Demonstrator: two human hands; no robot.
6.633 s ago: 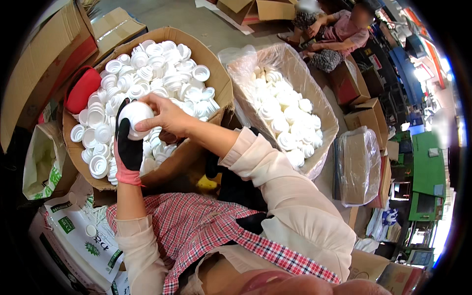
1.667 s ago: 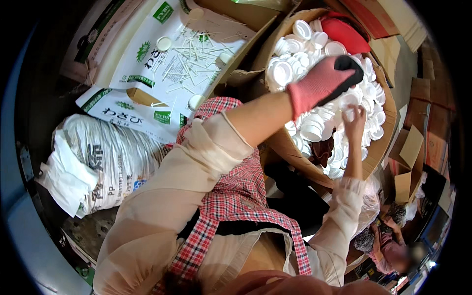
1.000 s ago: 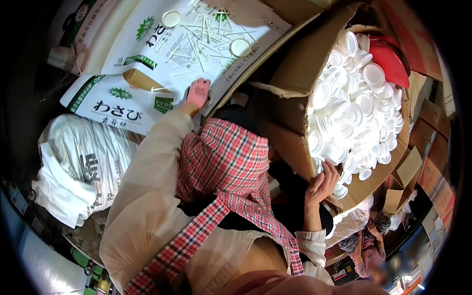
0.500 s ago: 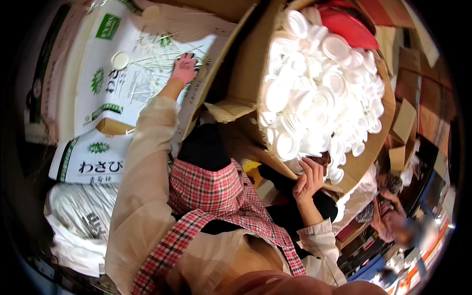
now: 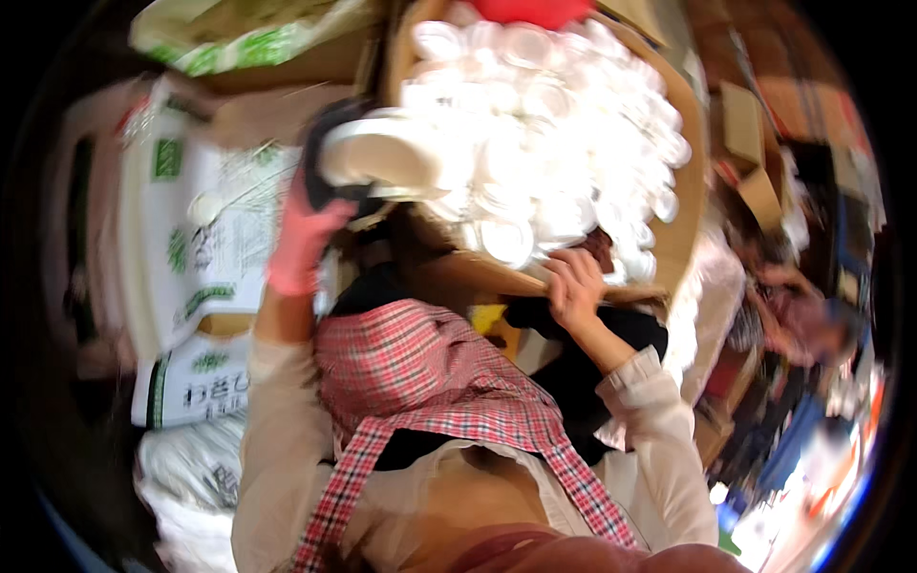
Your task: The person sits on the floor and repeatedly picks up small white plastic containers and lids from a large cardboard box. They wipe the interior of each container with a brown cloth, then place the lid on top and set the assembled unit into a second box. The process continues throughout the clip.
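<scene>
My left hand [image 5: 315,196], in a pink glove with dark fingers, is closed around a white round plastic lid [image 5: 377,153]. Motion smears both, so I cannot tell whether there is more than one lid. They are raised beside the left wall of a cardboard box [image 5: 468,270], which is heaped with white lids [image 5: 535,124]. Bare and curled, my right hand [image 5: 575,291] grips the box's near rim. Just beyond its fingers, a small dark reddish thing [image 5: 596,250] lies among the lids.
White printed sacking [image 5: 181,258] at left bears thin white sticks [image 5: 258,191] and a lone white disc [image 5: 203,208]. A red object [image 5: 535,11] sits at the box's far end. Cardboard cartons [image 5: 750,205] and another person [image 5: 798,315] are at right.
My left hand has risen from the sticks on the sacking and now holds a white lid near the box. The view has shifted. My right hand stays at the box rim.
</scene>
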